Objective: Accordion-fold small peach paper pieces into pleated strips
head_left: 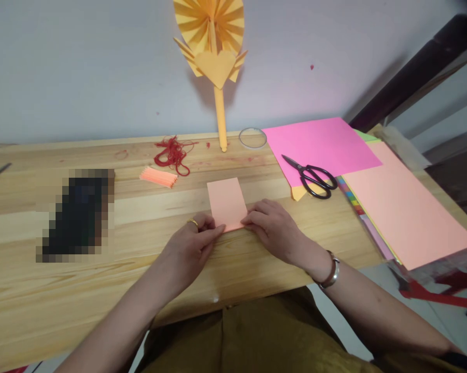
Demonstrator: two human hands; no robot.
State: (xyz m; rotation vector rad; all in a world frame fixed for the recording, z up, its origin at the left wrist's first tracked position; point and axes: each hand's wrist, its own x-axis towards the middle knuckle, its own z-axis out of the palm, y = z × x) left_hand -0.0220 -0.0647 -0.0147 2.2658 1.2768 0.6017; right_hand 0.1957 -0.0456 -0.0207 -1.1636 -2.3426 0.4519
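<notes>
A small salmon-pink paper rectangle (226, 201) lies on the wooden table (147, 269), a little past the near edge. My left hand (190, 247), with a gold ring on one finger, pinches the paper's near left corner with fingers pressed together. My right hand (271, 227), a metal bracelet on its wrist, presses curled fingers on the near right corner. Both hands hold down the folded near edge of the paper.
Black scissors (313, 177) lie on a bright pink sheet (321, 145) at the right, beside a large salmon sheet (404, 207) over a stack of coloured paper. A yellow paper fan (213, 46) leans on the wall. Red thread (173, 153), folded orange strips (158, 176), a tape roll (252, 137) and a blurred dark object (78, 215) are nearby.
</notes>
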